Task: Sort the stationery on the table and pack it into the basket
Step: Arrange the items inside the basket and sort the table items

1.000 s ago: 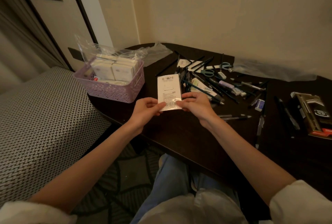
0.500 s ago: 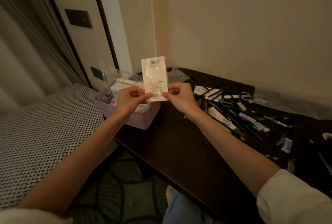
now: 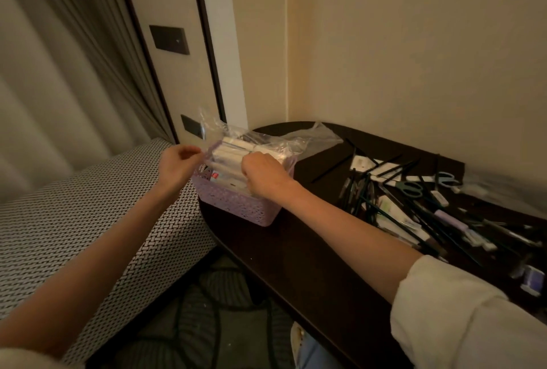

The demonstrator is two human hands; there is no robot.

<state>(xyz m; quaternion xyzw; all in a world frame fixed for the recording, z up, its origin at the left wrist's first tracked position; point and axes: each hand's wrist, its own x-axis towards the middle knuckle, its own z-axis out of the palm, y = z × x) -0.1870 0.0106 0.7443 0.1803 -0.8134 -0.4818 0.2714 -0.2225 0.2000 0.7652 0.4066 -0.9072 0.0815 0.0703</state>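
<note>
A lilac perforated basket (image 3: 236, 205) stands at the left end of the dark table (image 3: 296, 256). It holds white packs (image 3: 229, 158) inside a clear plastic bag (image 3: 219, 128). My left hand (image 3: 177, 166) is at the basket's left rim and pinches the edge of the bag. Reaching down into the basket from above, my right hand (image 3: 263, 173) has its fingers curled round a white flat packet (image 3: 233, 182), which is mostly hidden. Loose stationery (image 3: 414, 214) lies to the right: pens, erasers and small packets.
Green scissors (image 3: 411, 188) and blue scissors (image 3: 447, 180) lie in the pile. A patterned upholstered bench (image 3: 74, 220) adjoins the table's left end. The wall runs close behind the table, with a curtain (image 3: 59, 72) at the far left.
Both hands carried the white packet left from over the table to the basket. The right hand has lowered it inside, and the left hand has let go of it and taken the bag's edge.
</note>
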